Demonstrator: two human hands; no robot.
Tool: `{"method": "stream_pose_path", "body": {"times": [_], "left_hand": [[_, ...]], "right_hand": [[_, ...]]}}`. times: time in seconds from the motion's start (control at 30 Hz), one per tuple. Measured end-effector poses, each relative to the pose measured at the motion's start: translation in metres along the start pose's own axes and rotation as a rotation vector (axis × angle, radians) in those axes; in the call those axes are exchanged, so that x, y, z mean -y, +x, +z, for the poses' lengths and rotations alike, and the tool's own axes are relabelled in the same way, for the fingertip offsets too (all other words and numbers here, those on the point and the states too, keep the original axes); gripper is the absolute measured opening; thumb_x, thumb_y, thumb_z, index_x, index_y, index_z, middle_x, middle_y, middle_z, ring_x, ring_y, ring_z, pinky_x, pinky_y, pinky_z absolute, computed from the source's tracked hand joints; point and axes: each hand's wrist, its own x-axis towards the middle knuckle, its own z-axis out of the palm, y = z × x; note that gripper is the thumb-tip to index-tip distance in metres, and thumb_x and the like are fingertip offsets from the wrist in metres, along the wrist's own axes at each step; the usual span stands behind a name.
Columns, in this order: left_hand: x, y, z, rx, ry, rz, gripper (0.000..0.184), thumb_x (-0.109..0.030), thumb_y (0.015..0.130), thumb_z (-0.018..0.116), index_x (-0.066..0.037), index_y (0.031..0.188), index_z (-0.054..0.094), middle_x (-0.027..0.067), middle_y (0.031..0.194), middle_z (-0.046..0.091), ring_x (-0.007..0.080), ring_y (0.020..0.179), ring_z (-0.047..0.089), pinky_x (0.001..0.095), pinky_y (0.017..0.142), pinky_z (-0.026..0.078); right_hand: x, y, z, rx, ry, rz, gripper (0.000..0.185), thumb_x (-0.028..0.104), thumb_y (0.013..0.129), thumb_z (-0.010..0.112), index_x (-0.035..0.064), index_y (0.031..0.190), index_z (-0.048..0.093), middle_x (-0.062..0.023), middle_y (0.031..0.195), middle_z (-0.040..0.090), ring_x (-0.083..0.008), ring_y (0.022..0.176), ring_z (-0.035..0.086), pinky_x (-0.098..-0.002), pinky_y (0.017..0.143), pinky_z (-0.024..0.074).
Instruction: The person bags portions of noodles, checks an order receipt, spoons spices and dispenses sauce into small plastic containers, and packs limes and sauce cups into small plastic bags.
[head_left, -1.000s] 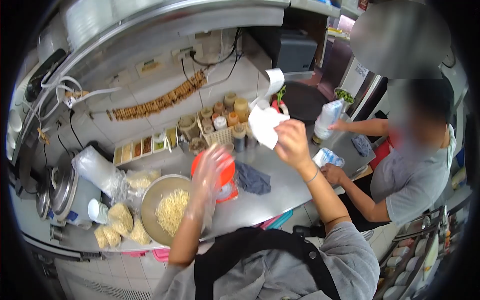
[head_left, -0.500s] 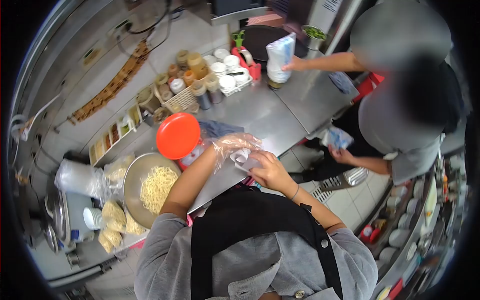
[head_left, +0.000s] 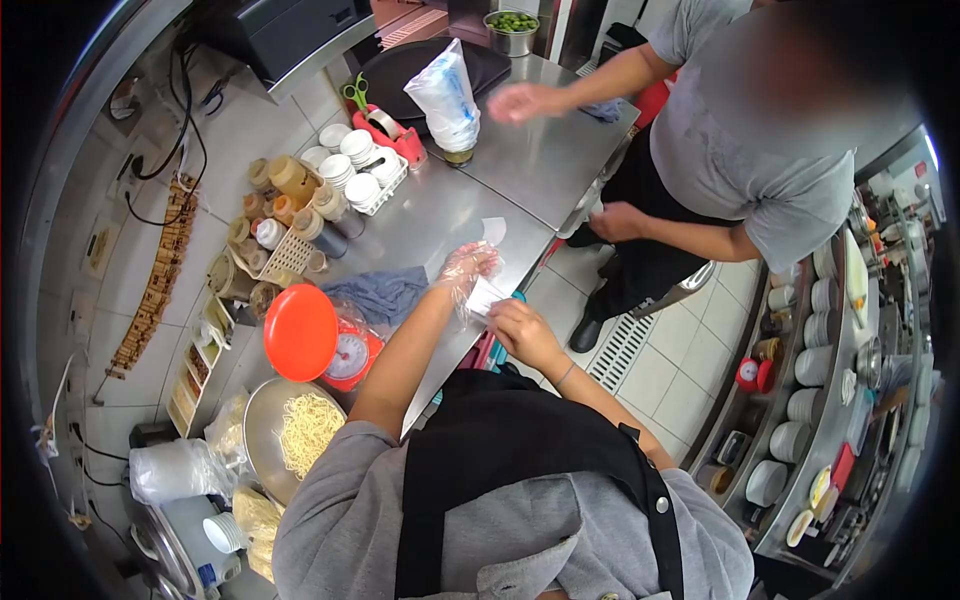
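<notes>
My left hand (head_left: 468,266), in a clear plastic glove, is closed over the steel counter, and a small white paper slip (head_left: 494,231) sticks out at its fingertips. Another white paper slip (head_left: 485,297) is pinched in my bare right hand (head_left: 527,332), just below the left one. A crumpled blue-grey cloth (head_left: 378,296) lies beside my left wrist. Left of my forearm is a red kitchen scale (head_left: 352,357) with a round orange-red pan (head_left: 301,333).
A steel bowl of noodles (head_left: 262,440) stands at the lower left. Sauce bottles (head_left: 292,180) and a basket of white lids (head_left: 362,188) line the wall. Across the counter a co-worker (head_left: 700,150) stands near a wrapped plastic-bag bundle (head_left: 443,95).
My hands have moved apart, and the curled paper between them now shows as two slips. The co-worker has let go of the bundle on the counter. The view has shifted.
</notes>
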Motion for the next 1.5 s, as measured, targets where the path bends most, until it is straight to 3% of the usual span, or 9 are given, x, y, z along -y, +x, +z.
{"method": "stream_pose_path", "body": {"times": [0.33,0.5,0.6,0.67,0.8,0.93,1.1,1.27,1.5], "left_hand": [[0.004,0.030,-0.012,-0.219,0.135,0.151,0.055,-0.008,0.076,0.072,0.000,0.125,0.047,0.0161,0.115,0.056,0.0165,0.087,0.061,0.0278,0.067,0.050],[-0.015,-0.036,-0.014,-0.393,0.565,0.080,0.072,-0.036,0.073,0.075,0.003,0.125,0.046,0.0185,0.117,0.056,0.0226,0.098,0.058,0.0325,0.081,0.047],[-0.027,-0.085,-0.015,0.055,0.662,-0.193,0.071,-0.047,0.070,0.075,0.004,0.114,0.054,0.0170,0.107,0.060,0.0205,0.092,0.060,0.0321,0.077,0.049],[0.053,-0.038,-0.079,-0.019,1.001,0.080,0.047,-0.010,0.073,0.077,0.002,0.109,0.051,0.0074,0.090,0.064,0.0131,0.077,0.061,0.0274,0.065,0.052],[0.003,-0.111,-0.052,-0.308,0.116,0.432,0.041,0.008,0.075,0.067,0.001,0.112,0.050,0.0122,0.100,0.062,0.0173,0.087,0.062,0.0314,0.071,0.055],[-0.064,-0.201,-0.055,-0.426,0.032,0.879,0.048,0.008,0.077,0.065,0.000,0.120,0.044,0.0127,0.111,0.058,0.0190,0.100,0.059,0.0321,0.084,0.052],[-0.119,-0.332,-0.042,-0.628,0.020,1.071,0.055,0.007,0.079,0.065,-0.001,0.128,0.040,0.0160,0.122,0.053,0.0237,0.111,0.054,0.0356,0.096,0.046],[-0.082,-0.392,-0.062,-0.951,0.076,1.126,0.056,0.005,0.079,0.064,0.001,0.129,0.038,0.0166,0.121,0.052,0.0238,0.111,0.054,0.0355,0.093,0.047],[-0.013,-0.446,-0.094,-1.180,-0.001,1.076,0.055,0.007,0.078,0.063,0.003,0.127,0.039,0.0172,0.118,0.054,0.0239,0.108,0.055,0.0350,0.092,0.045]], "right_hand": [[-0.019,0.001,0.008,-0.156,0.006,0.201,0.022,0.018,0.073,0.072,0.0005,0.071,0.059,-0.0168,0.118,0.053,-0.0365,0.110,0.048,-0.0415,0.092,0.0406],[-0.013,-0.010,0.011,-0.195,0.075,0.227,0.022,0.017,0.073,0.072,0.0002,0.071,0.059,-0.0162,0.116,0.054,-0.0349,0.104,0.052,-0.0397,0.087,0.0436],[-0.006,-0.004,0.013,-0.162,0.074,0.188,0.022,0.017,0.073,0.072,0.0001,0.071,0.058,-0.0153,0.114,0.055,-0.0343,0.101,0.053,-0.0403,0.086,0.0440],[0.008,0.000,0.011,-0.115,0.051,0.137,0.021,0.016,0.074,0.072,0.0001,0.072,0.058,-0.0148,0.113,0.055,-0.0339,0.100,0.053,-0.0412,0.086,0.0436],[0.025,0.008,0.018,-0.004,-0.083,-0.123,0.018,0.015,0.074,0.069,0.0012,0.080,0.060,-0.0158,0.104,0.058,-0.0336,0.097,0.055,-0.0449,0.089,0.0413],[0.031,0.049,0.010,0.435,0.096,0.168,0.021,0.018,0.088,0.054,0.0007,0.099,0.056,-0.0243,0.093,0.059,-0.0411,0.091,0.056,-0.0440,0.085,0.0435],[0.139,0.238,-0.059,0.016,0.155,-0.387,0.016,0.012,0.087,0.057,-0.0023,0.092,0.057,-0.0141,0.082,0.059,-0.0226,0.073,0.057,-0.0314,0.069,0.0448],[0.273,0.371,-0.105,-0.186,1.198,-0.416,0.013,0.017,0.086,0.064,0.0035,0.086,0.062,0.0040,0.076,0.056,-0.0016,0.066,0.046,-0.0182,0.055,0.0364],[0.284,0.430,-0.109,-0.331,0.825,-0.313,0.021,0.021,0.081,0.071,0.0042,0.072,0.062,0.0053,0.064,0.055,-0.0011,0.055,0.043,-0.0182,0.049,0.0314]]}}
